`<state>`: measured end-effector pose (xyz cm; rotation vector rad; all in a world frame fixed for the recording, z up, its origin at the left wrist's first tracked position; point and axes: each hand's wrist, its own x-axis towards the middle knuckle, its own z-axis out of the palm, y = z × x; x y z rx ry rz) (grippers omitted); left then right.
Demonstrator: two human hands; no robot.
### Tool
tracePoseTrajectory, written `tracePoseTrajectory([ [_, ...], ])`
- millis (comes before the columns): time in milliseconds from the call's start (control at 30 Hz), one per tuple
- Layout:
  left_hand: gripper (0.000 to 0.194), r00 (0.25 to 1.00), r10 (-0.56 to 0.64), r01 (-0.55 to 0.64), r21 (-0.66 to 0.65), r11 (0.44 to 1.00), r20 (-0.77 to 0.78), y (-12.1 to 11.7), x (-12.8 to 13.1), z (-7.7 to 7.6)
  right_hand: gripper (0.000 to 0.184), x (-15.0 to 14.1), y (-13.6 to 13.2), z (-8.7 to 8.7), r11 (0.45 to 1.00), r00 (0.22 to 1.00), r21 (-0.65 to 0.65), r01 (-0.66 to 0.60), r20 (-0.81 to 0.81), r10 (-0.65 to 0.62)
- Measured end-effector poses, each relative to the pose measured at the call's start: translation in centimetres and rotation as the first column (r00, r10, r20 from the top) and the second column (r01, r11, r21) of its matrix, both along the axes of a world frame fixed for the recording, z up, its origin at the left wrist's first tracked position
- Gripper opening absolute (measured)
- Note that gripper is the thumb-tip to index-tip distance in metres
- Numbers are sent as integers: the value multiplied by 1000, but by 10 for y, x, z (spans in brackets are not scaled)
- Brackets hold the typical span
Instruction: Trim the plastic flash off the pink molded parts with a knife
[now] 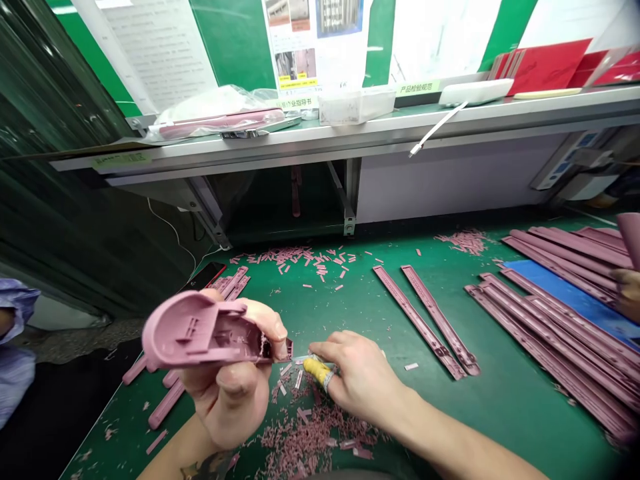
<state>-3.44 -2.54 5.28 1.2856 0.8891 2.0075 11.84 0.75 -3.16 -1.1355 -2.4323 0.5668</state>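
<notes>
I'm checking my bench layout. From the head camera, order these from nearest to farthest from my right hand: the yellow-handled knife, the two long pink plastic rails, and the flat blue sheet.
1. Yellow-handled utility knife, held in the right hand.
2. Two long pink plastic rails, lying side by side to the hand's right.
3. Flat blue sheet, farther right, beyond the rails.

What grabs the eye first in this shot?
The pink moulded plastic housing, gripped in the left hand, dominates centre-left, with a yellow-handled craft knife held up to its end by the right hand. Below them, pink plastic trimmings heap on the green bench mat. Long pink plastic rails lie piled at the right.
</notes>
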Motion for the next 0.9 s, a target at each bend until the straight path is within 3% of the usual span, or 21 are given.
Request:
tracePoseTrajectory([
  [200,43,998,-65,61,-142,988,-21,-7,3,5,32,-4,0,-1,999,998,14,36,59,-36],
  [367,49,996,-93,94,-199,976,14,-9,5,15,25,-3,5,0,994,995,55,97,-8,-96],
  [500,26,991,-114,117,-49,992,65,-6,-11,17,23,5,9,-3,999,976,-30,-18,-219,11],
  [600,32,990,-107,105,18,994,97,3,-26,21,25,10,7,-4,973,873,-200,-114,-488,1],
  [667,29,987,-93,91,24,996,130,10,-32,24,23,9,2,-5,963,833,-232,-138,-554,-14],
  [800,25,980,-126,124,20,992,157,20,-33,25,41,-2,-7,-12,978,901,-26,-206,-396,179],
  [900,21,972,-164,163,24,986,165,21,-31,23,26,-6,-6,-21,962,911,135,-237,-313,269],
])
